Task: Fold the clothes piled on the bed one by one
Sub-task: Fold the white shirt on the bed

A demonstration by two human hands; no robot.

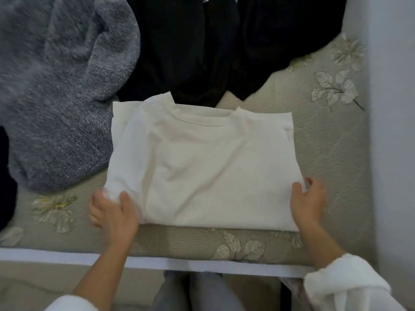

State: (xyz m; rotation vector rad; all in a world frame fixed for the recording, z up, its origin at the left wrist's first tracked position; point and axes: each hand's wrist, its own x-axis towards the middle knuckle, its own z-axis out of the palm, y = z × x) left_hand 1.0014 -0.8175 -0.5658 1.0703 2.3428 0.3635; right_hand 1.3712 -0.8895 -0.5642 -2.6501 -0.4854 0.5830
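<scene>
White T-shirt (202, 158) lies flat & part-folded on the floral bedspread (325, 153) near the bed's front edge, collar pointing away, w/ a grey knit (62, 86) against its left side and black clothes (190, 52) just beyond the collar. L hand (112, 214) grips the shirt's near-left corner, thumb on top & fingers curled round a bunch of fabric; R hand (307, 203) pinches the near-right edge, thumb on top, fingers curled at the cloth's side. Both forearms come out of fluffy white sleeves (343, 281).
</scene>
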